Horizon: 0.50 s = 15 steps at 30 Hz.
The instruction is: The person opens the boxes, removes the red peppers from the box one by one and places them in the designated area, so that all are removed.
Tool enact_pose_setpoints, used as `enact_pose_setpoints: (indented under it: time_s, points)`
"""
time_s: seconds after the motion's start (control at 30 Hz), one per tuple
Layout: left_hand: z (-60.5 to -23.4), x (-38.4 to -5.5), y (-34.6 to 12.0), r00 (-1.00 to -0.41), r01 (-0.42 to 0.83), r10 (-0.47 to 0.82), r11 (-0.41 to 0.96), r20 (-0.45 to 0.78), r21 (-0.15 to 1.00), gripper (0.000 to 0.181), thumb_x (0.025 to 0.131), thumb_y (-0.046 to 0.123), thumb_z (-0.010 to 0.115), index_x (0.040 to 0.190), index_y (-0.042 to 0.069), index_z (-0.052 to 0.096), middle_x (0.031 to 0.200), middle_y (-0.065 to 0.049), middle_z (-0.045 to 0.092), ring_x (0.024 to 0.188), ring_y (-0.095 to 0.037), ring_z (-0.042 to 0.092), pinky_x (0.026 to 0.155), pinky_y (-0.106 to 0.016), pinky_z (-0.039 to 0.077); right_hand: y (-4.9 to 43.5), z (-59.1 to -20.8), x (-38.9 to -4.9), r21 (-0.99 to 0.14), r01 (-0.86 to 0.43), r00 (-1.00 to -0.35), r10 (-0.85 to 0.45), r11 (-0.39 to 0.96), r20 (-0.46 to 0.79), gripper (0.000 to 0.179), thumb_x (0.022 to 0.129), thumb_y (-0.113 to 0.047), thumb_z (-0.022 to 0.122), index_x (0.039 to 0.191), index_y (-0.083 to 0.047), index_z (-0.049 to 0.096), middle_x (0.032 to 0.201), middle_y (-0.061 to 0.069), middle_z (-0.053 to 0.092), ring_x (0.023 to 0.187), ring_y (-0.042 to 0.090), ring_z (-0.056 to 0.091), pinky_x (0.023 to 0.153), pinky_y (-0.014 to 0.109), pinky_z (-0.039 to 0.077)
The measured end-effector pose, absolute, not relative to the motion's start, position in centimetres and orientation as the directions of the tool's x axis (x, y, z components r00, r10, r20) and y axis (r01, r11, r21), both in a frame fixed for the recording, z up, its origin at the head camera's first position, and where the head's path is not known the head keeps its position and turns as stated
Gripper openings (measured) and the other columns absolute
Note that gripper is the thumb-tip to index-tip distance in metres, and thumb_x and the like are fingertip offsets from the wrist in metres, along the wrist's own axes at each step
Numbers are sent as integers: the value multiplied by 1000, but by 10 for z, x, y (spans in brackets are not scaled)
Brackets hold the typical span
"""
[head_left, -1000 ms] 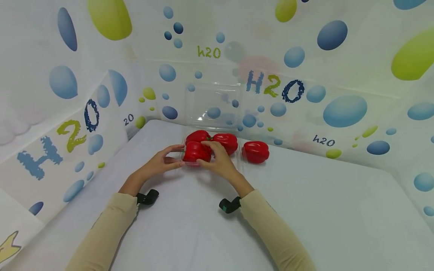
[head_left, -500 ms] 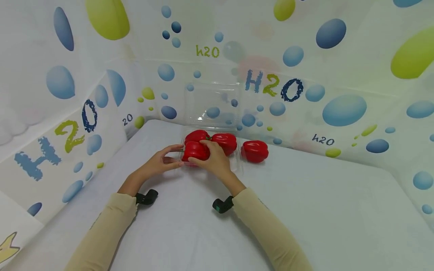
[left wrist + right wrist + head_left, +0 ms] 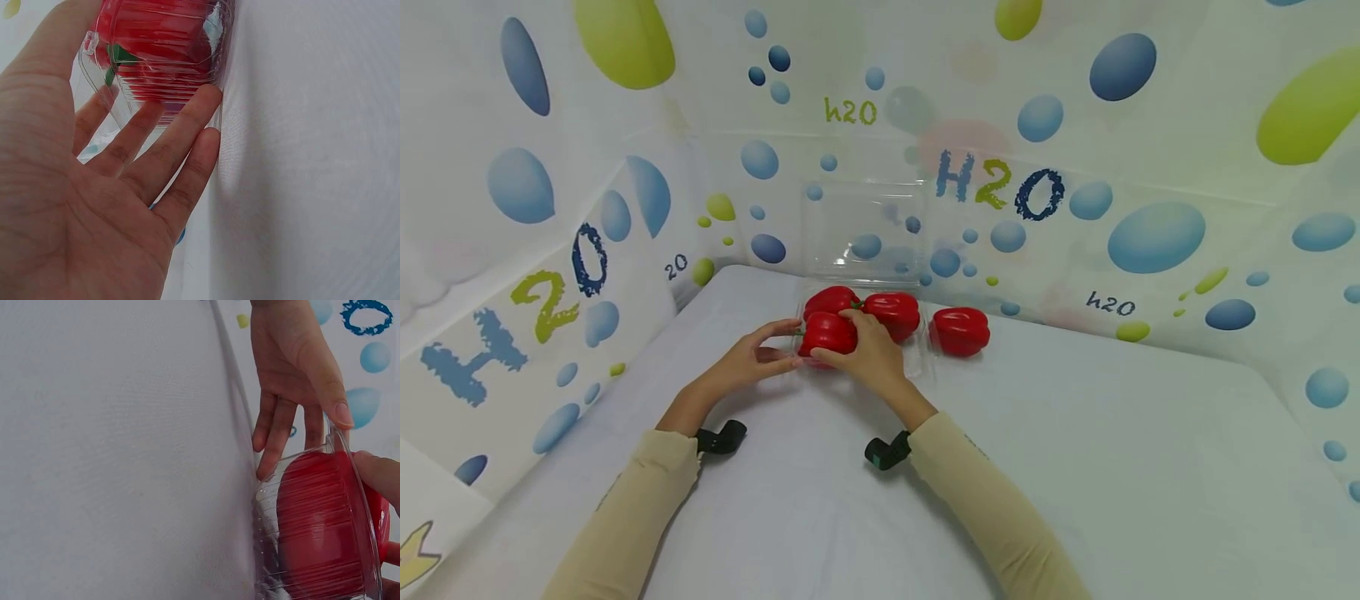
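My right hand (image 3: 876, 354) holds a red bell pepper (image 3: 826, 335) at the front left of a clear plastic clamshell container (image 3: 917, 360). Its thumb lies on the near side, its fingers over the far side. Beside the container's left end is my left hand (image 3: 748, 358), thumb by the front corner. In the left wrist view its fingers (image 3: 178, 147) reach out, spread against the ribbed wall. The held pepper's green stem (image 3: 122, 55) points left, seen through the plastic. Two more bell peppers, one at back left (image 3: 829, 298) and one at right (image 3: 895, 315), sit in the container.
The container's transparent lid (image 3: 861, 229) stands raised at the back against the patterned backdrop (image 3: 1150, 150). Another red bell pepper (image 3: 961, 332) lies on the white table (image 3: 1075, 450), just right of the container. Both wrists carry black cameras.
My right hand has shifted a little left, and the pepper in it has moved slightly left too. My left hand keeps its place at the container's end. The head view has turned slightly.
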<state>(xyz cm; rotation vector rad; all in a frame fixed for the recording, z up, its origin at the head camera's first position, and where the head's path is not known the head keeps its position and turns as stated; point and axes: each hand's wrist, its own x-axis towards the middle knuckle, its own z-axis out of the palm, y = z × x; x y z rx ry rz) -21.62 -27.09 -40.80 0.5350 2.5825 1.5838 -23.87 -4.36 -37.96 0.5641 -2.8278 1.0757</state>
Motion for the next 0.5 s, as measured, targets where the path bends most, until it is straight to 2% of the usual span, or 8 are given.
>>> enact_pose_setpoints:
  time_s: [0.5]
  points:
    - [-409, -217, -272, -938, 261, 320, 409, 130, 874, 69, 91, 15, 69, 150, 8, 34, 150, -20, 37, 118, -40, 58, 98, -45, 49, -42, -379, -238, -651, -355, -932, -310, 670, 189, 76, 79, -45, 78, 141, -13, 47, 140, 8, 54, 126, 26, 51, 96, 47, 51]
